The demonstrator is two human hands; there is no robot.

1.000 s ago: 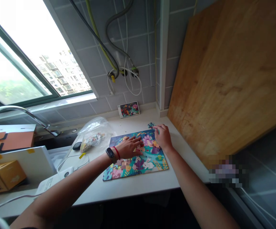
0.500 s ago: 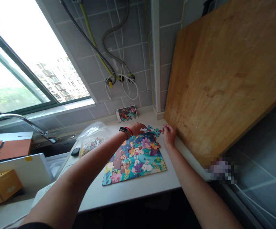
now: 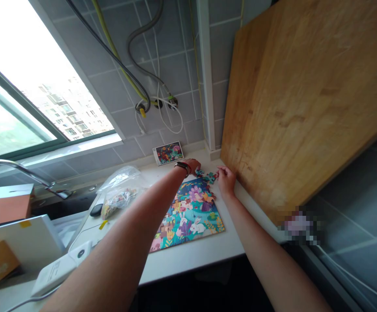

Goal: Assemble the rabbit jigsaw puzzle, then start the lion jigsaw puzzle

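Loose pieces (image 3: 211,177): on the worktop (image 3: 195,255), between the hands, by the puzzle (image 3: 193,216)'s far right corner.
Puzzle long axis: side to side.
Left hand (image 3: 193,166): leftward of pieces; grip hidden from me.
Right hand (image 3: 226,178): fingers narrowed; contents unclear.

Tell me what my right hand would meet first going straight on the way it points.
Most likely the loose puzzle pieces just ahead of your right hand; depth is unclear, so it may be touching one.
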